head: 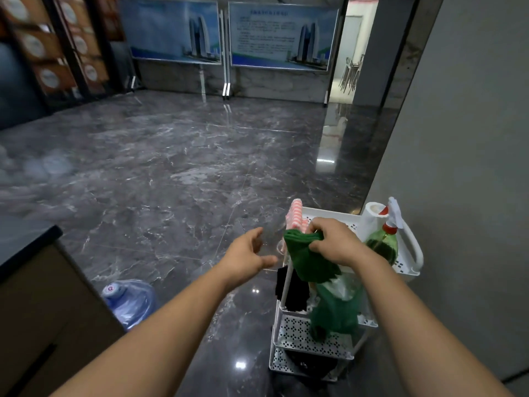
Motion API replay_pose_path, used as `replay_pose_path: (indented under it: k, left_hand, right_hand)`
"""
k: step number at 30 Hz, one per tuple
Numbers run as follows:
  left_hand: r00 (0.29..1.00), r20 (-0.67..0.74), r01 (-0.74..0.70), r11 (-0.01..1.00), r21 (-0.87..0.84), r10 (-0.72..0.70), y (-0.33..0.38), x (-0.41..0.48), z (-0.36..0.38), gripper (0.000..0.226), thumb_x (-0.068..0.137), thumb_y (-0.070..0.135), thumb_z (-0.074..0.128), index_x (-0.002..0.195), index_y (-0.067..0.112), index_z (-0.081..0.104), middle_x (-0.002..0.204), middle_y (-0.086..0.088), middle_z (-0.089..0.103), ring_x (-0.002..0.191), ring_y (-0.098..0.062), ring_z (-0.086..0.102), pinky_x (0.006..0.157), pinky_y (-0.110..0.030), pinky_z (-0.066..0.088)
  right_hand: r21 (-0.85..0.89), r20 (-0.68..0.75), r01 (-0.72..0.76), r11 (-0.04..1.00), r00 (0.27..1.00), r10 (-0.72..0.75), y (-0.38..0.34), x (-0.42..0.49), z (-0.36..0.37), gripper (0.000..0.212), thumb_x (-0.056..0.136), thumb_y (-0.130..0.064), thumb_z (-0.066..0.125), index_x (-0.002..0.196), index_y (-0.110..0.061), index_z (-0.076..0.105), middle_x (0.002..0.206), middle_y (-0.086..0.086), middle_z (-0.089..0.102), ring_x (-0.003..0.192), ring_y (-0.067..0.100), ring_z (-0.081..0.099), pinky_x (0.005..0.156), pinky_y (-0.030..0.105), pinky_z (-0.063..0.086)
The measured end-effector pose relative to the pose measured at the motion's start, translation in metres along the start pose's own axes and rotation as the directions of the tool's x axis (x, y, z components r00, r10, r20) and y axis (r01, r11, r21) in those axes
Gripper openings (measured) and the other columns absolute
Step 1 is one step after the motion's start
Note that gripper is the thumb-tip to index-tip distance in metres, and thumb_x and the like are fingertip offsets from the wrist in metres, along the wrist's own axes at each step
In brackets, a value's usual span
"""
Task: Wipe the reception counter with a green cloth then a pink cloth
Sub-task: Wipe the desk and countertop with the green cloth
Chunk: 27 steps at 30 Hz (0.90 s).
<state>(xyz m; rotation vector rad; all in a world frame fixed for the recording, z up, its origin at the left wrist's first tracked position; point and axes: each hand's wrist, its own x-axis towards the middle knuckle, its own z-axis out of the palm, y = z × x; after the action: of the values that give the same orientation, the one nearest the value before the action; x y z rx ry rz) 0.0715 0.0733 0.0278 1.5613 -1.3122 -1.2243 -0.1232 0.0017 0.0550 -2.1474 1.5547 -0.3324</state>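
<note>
At nine o'clock the dark edge of the desk [27, 245] juts into view above its brown front. Just right of it, at seven o'clock, a blue water jug [130, 302] lies on the marble floor [160, 167]; its cap label is too blurred to read. At twelve o'clock two poster boards [229, 32] show towers and lines of print too small to make out. The left hand [247, 253] hangs empty, fingers loosely spread, near the white cart [412, 253] at four o'clock. The right hand [335, 242] pinches the green cloth [309, 259] over the cart's top rim. The pink cloth [296, 214], striped, drapes just behind. A green spray bottle [383, 242] stands beside a paper roll [372, 214].
</note>
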Motion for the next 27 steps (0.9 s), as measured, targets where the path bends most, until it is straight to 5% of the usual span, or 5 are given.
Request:
replay_pose_path:
  k: [6,9,11,18,27]
  left_hand:
    - [0.995,-0.098,-0.005,1.0,-0.029,0.003,-0.025,-0.087,-0.056,0.091,0.072,-0.001,0.08,0.148,0.017,0.033,0.146,-0.008,0.041,0.136,-0.018,0.038,0.103,-0.031,0.042]
    - [0.988,-0.152,-0.014,0.997,-0.075,0.002,-0.045,-0.133,-0.087,0.035,0.075,-0.011,0.074,0.1,0.007,0.058,0.094,-0.008,0.065,0.087,-0.014,0.062,0.082,-0.029,0.052]
    - [0.978,-0.21,-0.006,0.998,-0.062,-0.008,-0.059,-0.165,-0.104,0.027,0.076,-0.013,0.071,0.081,0.008,0.055,0.07,-0.002,0.058,0.063,-0.007,0.056,0.065,-0.019,0.048]
    - [0.91,-0.408,0.038,0.994,-0.098,-0.075,-0.11,-0.273,-0.138,0.026,0.082,-0.002,0.071,0.079,0.011,0.05,0.058,0.011,0.055,0.053,0.003,0.051,0.053,-0.013,0.04]
    - [0.719,-0.652,0.083,0.962,-0.261,-0.239,-0.152,-0.397,-0.143,0.009,0.094,0.01,0.06,0.095,0.007,0.051,0.058,0.016,0.06,0.056,0.004,0.053,0.055,-0.018,0.041]
  right_hand:
    - [0.187,0.197,0.255,0.949,0.936,-0.291,-0.09,-0.051,0.035,0.025,0.084,-0.004,0.068,0.08,-0.027,0.058,0.09,-0.001,0.063,0.087,0.015,0.059,0.086,0.035,0.049]
    - [0.287,0.258,0.33,0.899,0.877,-0.404,-0.13,-0.073,0.063,0.022,0.086,-0.002,0.066,0.084,-0.023,0.06,0.085,-0.002,0.062,0.08,0.011,0.057,0.078,0.029,0.048]
    - [0.316,0.29,0.37,0.874,0.839,-0.46,-0.152,-0.084,0.084,0.019,0.087,-0.004,0.065,0.084,-0.022,0.061,0.083,-0.003,0.061,0.078,0.01,0.056,0.076,0.028,0.047]
    - [0.407,0.399,0.434,0.804,0.707,-0.583,-0.221,-0.116,0.161,0.012,0.086,-0.006,0.068,0.097,-0.007,0.065,0.088,0.007,0.064,0.081,0.013,0.057,0.08,0.036,0.051]
    - [0.413,0.526,0.664,0.623,0.384,-0.759,-0.296,-0.161,0.241,0.021,0.085,-0.013,0.068,0.077,-0.029,0.056,0.079,-0.01,0.06,0.078,0.009,0.056,0.081,0.038,0.048]
